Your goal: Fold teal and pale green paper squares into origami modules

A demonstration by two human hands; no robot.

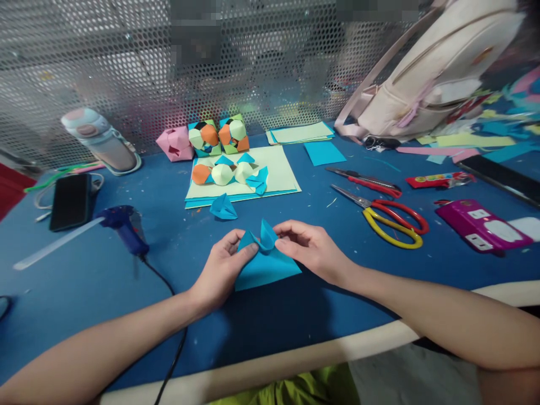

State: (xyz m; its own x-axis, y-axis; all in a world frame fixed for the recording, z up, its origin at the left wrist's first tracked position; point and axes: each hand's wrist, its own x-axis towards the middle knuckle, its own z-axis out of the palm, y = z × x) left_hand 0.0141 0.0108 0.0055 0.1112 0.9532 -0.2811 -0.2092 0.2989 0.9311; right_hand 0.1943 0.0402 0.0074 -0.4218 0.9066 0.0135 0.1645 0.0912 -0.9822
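Note:
A folded blue paper piece [266,239] is pinched between my two hands near the front of the blue table. My left hand [223,267] grips its left side, thumb on top. Fingers of my right hand [314,250] close on its right flap, which curls upward. Beneath it is a flat blue paper sheet [268,271]; whether the two are joined I cannot tell. Just beyond lies another folded blue piece [224,208]. Farther back, a stack of pale green paper [280,169] carries a partly assembled origami piece [222,174] in orange, pale green and blue.
To the left are a hot glue gun [126,228] with its cord, a phone [71,201] and a bottle [101,140]. Scissors [392,222], a cutter [367,182] and a purple case [483,225] lie right. Paper balls [204,138] and a backpack [422,79] stand behind.

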